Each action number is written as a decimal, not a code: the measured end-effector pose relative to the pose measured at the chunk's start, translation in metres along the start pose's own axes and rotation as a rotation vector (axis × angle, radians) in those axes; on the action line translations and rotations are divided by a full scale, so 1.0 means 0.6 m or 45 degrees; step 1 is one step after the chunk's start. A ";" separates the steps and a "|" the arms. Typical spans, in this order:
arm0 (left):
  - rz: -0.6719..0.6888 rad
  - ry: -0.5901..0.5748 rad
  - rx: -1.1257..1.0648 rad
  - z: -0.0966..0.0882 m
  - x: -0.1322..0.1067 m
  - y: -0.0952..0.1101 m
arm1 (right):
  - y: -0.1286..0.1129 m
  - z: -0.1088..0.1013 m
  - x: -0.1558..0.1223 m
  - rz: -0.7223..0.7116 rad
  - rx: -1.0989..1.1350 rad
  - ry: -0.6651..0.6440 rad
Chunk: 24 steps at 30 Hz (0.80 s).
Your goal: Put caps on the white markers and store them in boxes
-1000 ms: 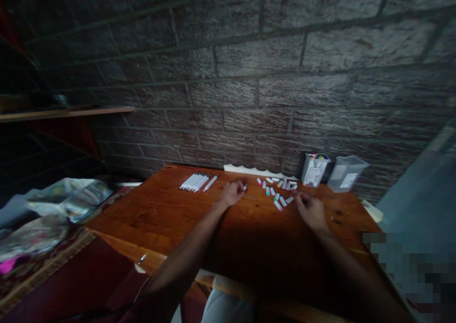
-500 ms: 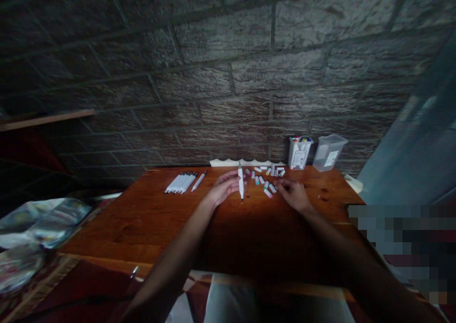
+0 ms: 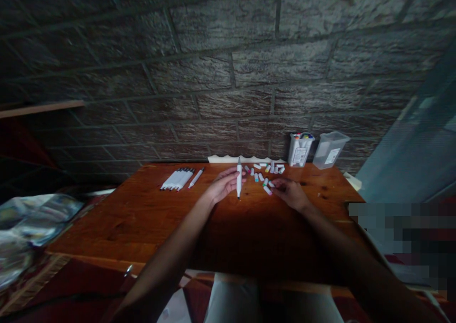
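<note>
My left hand [image 3: 225,185] is closed around a white marker [image 3: 239,180], held upright with bare, dark tips at both ends. To its right, several loose marker caps [image 3: 261,176] lie scattered, white with coloured ends. My right hand [image 3: 290,191] reaches the near right side of these caps, its fingertips pinched on one marker cap [image 3: 271,184]; the fingers partly hide it. Just beside that hand lies a cap with a pink end [image 3: 267,190]. Left of my left hand, several white markers [image 3: 178,178] form a neat row, and a single marker [image 3: 195,177] lies slightly apart.
Against the brick wall stand a clear container with markers in it [image 3: 301,151] and a second clear container [image 3: 330,151]. A white wavy-edged strip [image 3: 228,159] runs along the back of the wooden table [image 3: 135,218]. Plastic bags [image 3: 42,218] lie off to the left.
My right hand has moved slightly left and its fingertips have closed on a cap. My left hand still holds the marker upright. The view has shifted a little.
</note>
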<state>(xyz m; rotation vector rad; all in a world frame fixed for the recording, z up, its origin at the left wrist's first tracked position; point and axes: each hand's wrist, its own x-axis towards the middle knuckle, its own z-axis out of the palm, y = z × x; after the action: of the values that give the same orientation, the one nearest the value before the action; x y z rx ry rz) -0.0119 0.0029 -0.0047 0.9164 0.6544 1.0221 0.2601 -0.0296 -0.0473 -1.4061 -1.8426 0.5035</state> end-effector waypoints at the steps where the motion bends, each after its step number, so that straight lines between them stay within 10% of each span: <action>1: 0.000 -0.015 0.006 0.000 0.000 0.000 | 0.001 0.000 0.000 0.005 -0.002 0.005; 8: -0.022 -0.006 -0.006 0.004 -0.002 0.002 | 0.007 0.005 0.004 0.050 -0.087 0.053; 13: -0.038 0.014 0.007 0.010 -0.001 0.001 | -0.017 0.020 0.014 -0.243 -0.350 0.194; 24: -0.064 -0.025 0.020 0.011 0.003 -0.013 | -0.019 0.026 0.024 -0.317 -0.367 0.040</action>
<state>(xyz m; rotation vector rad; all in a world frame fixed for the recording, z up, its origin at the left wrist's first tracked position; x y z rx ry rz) -0.0023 0.0004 -0.0084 0.9181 0.6665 0.9634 0.2389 -0.0175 -0.0447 -1.3301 -2.0896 0.0917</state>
